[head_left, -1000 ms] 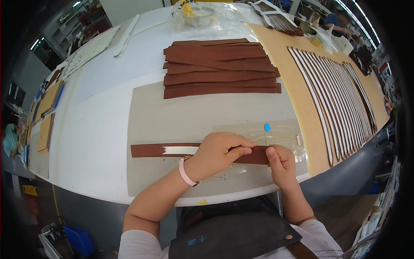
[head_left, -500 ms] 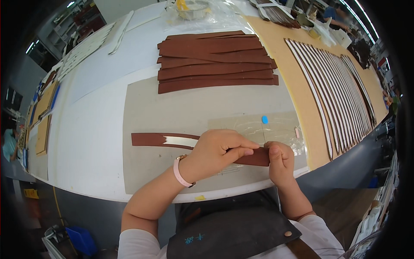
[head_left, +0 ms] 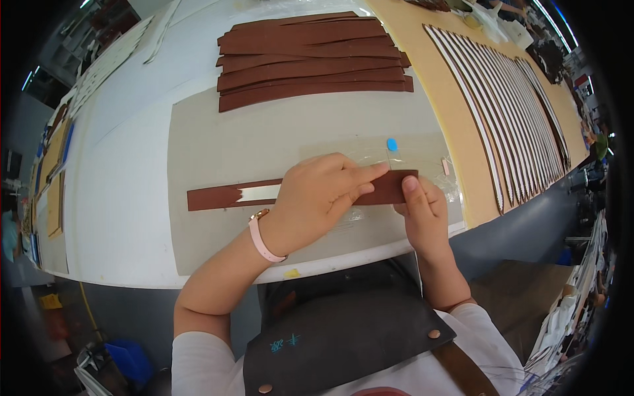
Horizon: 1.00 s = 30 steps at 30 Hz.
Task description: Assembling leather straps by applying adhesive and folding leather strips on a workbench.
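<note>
A long brown strip (head_left: pixel 218 197) with a pale band along its middle lies flat across the grey mat (head_left: pixel 264 138) near the table's front edge. My left hand (head_left: pixel 323 198) lies over the strip's middle, its fingers stretched right and pressing down on it. My right hand (head_left: pixel 422 214) pins the strip's right end with the thumb on top. A clear plastic sheet (head_left: pixel 370 153) with a small blue dot (head_left: pixel 391 144) lies under and behind the strip's right part.
A stack of brown strips (head_left: pixel 310 56) lies at the back of the mat. To the right, a tan board (head_left: pixel 456 112) carries several brown-and-white strips (head_left: pixel 515 92) in a row. Pale pieces line the table's far left edge (head_left: pixel 53 152).
My left hand has slid right along the strip, its fingers now stretched flat towards my right thumb. The view has shifted closer to the strip.
</note>
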Motion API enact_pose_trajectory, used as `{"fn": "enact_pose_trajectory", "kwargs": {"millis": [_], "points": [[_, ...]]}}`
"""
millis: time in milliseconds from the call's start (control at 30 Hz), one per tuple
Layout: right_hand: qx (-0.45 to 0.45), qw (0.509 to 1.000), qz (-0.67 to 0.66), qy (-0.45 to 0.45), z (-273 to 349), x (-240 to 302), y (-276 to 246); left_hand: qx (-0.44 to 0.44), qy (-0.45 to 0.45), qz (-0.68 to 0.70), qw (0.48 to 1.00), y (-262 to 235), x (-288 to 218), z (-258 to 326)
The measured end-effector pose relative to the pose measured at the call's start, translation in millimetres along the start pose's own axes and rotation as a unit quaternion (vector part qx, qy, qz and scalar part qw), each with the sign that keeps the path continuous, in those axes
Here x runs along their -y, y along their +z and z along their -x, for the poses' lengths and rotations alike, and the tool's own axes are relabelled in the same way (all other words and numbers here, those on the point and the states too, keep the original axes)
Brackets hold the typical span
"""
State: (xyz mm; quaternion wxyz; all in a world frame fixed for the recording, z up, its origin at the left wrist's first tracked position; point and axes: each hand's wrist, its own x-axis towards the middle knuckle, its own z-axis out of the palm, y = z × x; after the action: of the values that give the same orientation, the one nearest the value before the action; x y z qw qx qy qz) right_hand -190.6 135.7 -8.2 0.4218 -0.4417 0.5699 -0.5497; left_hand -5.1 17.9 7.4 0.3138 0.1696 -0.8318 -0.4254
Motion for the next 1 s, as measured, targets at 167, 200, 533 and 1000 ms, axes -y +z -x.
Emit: {"fn": "enact_pose_trajectory", "kwargs": {"millis": [167,200,533,1000], "points": [[0.02,0.961,-0.271,0.045,-14.7,-2.8,-21.0,0.004,0.103,-0.234,0.967,5.7,5.1,0.7],[0.016,0.961,-0.271,0.049,-14.0,-4.9,-23.3,0.001,0.097,-0.251,0.963,6.8,7.5,1.1],[-0.156,0.979,0.132,-0.004,7.0,-41.9,-39.3,0.112,-0.075,-0.292,0.947,7.1,20.1,5.6],[-0.085,0.856,0.454,-0.234,3.0,-48.6,-28.0,0.114,-0.114,-0.232,0.959,13.2,23.7,-0.1]]}}
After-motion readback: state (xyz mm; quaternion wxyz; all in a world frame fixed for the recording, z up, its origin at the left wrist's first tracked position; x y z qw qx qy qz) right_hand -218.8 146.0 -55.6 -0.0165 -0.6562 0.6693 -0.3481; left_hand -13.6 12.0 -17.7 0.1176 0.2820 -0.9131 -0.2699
